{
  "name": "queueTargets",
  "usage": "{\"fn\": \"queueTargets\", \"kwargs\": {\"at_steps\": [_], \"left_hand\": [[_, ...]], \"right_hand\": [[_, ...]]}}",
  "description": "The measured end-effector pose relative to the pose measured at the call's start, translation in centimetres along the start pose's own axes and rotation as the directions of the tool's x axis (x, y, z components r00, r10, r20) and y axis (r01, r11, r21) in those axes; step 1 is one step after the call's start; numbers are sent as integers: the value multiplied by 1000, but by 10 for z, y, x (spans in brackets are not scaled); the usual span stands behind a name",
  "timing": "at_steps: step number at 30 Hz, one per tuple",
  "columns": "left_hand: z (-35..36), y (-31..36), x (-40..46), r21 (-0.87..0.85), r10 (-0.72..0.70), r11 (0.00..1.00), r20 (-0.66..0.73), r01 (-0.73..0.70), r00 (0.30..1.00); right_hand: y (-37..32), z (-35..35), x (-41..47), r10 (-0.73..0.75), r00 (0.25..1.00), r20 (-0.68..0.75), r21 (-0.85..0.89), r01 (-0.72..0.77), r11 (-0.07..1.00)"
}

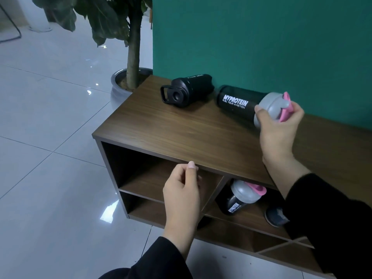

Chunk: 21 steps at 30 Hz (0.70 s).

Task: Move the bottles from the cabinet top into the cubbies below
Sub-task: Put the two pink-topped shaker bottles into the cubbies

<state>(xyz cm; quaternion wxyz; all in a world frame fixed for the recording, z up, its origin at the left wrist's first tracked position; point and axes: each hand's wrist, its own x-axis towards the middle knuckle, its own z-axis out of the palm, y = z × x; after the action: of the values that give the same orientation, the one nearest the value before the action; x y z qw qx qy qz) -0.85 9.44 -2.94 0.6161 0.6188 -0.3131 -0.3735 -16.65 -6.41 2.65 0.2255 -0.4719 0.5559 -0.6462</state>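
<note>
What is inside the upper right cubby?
A MYPROTEIN shaker with grey lid and pink cap lies in the upper right cubby, plus a dark round object, partly hidden by the right sleeve; unidentifiable.

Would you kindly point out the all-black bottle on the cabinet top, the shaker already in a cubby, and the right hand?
all-black bottle (191, 90), head view, on its dark body.
cubby shaker (242, 193), head view, on its grey lid.
right hand (278, 129), head view, on its back.
</note>
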Motion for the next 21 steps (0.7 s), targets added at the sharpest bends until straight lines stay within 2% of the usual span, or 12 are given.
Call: {"fn": "queueTargets", "kwargs": {"at_steps": [2, 4, 6, 9, 10, 11, 14, 17, 18, 19, 21], "left_hand": [[-6, 2, -6, 77, 134, 988, 21, -136, 991], [-13, 5, -14, 200, 374, 903, 71, -380, 925], [-16, 5, -25, 274, 609, 726, 170, -631, 775], [-19, 7, -49, 346, 796, 423, 300, -838, 526], [-20, 6, -57, 349, 820, 368, 315, -862, 477], [-22, 5, -62, 350, 832, 349, 310, -869, 459], [-32, 2, -68, 405, 827, 362, 275, -840, 489], [-42, -2, -70, 485, 734, 373, 367, -791, 571], [-45, -4, -68, 513, 676, 392, 402, -763, 618], [-47, -4, -66, 538, 590, 446, 425, -715, 687], [-51, -5, -61, 525, 325, 662, 442, -534, 836]], "right_hand": [[-19, -26, -26, -74, 997, 15, -21, 75, 997], [-43, -53, -54, -129, 990, 62, -26, 131, 991], [-68, -77, -82, -180, 972, 154, -27, 186, 982], [-100, -102, -128, -198, 934, 296, 2, 207, 978], [-107, -108, -143, -179, 924, 337, 23, 183, 983], [-110, -113, -157, -160, 915, 369, 40, 156, 987], [-104, -116, -188, -97, 907, 410, -1, 107, 994], [-76, -107, -208, 48, 882, 469, -48, -29, 998], [-66, -102, -214, 79, 867, 493, -57, -58, 997], [-55, -99, -218, 94, 856, 509, -56, -76, 996], [-34, -91, -223, 149, 822, 549, -40, -153, 987]]}}
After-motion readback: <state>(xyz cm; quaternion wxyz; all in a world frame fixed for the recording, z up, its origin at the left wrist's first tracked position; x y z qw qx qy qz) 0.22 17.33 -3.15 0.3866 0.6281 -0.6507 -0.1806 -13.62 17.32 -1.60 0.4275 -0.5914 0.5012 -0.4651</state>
